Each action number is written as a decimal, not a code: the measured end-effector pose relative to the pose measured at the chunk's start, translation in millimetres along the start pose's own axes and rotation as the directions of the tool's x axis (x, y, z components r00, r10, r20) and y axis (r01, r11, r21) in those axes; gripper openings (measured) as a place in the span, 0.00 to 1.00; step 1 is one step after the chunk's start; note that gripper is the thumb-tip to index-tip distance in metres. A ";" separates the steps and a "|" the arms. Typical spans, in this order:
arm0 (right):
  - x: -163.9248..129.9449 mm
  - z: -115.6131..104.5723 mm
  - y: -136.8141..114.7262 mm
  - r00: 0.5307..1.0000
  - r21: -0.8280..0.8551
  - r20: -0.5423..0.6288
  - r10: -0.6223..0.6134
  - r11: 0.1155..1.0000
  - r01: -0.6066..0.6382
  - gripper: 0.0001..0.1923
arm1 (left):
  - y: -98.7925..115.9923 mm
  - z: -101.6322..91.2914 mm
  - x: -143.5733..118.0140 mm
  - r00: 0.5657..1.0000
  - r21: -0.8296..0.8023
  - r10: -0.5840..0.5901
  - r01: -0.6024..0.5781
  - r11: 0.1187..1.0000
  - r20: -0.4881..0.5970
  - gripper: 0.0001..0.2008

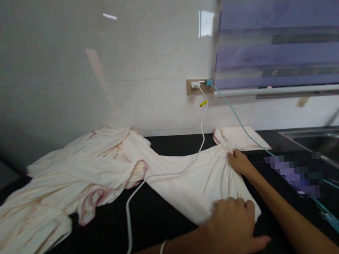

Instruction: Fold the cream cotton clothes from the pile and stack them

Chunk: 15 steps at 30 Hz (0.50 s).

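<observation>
While the right hand [239, 162] pinches the pale cloth [191, 195] toward the back edge of the surface [175, 145], the left hand [234, 226] touches it closer in, grip unclear; the cloth stretches leftward from both.

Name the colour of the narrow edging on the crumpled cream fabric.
Dusky pink; the edging shows best in the head view.

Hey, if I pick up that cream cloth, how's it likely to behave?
Probably floppy: the cloth gathers into pleats by your right hand and slumps in loose folds at the far left. It's unlikely to roll or tip, since it lies limp and spread out. It might catch the white cord, which crosses in front of it.
</observation>
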State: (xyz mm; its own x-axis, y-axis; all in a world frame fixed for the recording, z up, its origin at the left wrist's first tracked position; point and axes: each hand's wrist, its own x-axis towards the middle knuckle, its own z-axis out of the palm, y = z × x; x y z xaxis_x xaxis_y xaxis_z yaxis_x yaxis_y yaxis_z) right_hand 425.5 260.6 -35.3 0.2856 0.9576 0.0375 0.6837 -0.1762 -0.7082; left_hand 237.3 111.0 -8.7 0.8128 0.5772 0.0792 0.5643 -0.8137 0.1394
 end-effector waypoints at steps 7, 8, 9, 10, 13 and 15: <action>0.2 -2.7 -3.2 1.000 -0.228 0.005 -0.007 0.974 0.008 0.19 | 20.0 14.6 27.5 0.985 0.004 0.172 -0.172 0.985 0.002 0.12; -0.5 -2.9 -3.0 1.000 -0.250 0.014 -0.014 0.968 0.017 0.19 | 22.5 16.3 29.2 0.979 0.001 0.204 -0.204 0.979 -0.006 0.12; -1.1 -3.2 -2.6 0.999 -0.269 0.025 -0.020 0.963 0.026 0.19 | 24.6 17.4 30.6 0.975 -0.002 0.224 -0.224 0.975 -0.014 0.12; -1.6 -3.7 -1.9 0.999 -0.287 0.035 -0.026 0.957 0.035 0.18 | 26.3 18.0 31.8 0.972 -0.006 0.234 -0.234 0.972 -0.019 0.12; -0.7 -5.9 1.0 0.998 -0.333 0.056 -0.039 0.941 0.055 0.18 | 28.8 17.2 34.5 0.975 -0.031 0.223 -0.222 0.974 0.003 0.12; 1.9 -8.5 3.4 0.998 -0.361 0.058 -0.039 0.931 0.058 0.18 | 29.0 16.3 36.3 0.979 -0.051 0.202 -0.201 0.978 0.022 0.13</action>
State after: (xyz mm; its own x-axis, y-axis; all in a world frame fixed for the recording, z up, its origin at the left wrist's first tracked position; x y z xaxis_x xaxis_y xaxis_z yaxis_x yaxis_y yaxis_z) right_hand 434.0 259.9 -31.7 0.2189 0.9754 0.0242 0.8952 -0.1909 -0.4028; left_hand 285.5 107.3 -17.9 0.9130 0.3991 0.0841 0.3815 -0.9085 0.1704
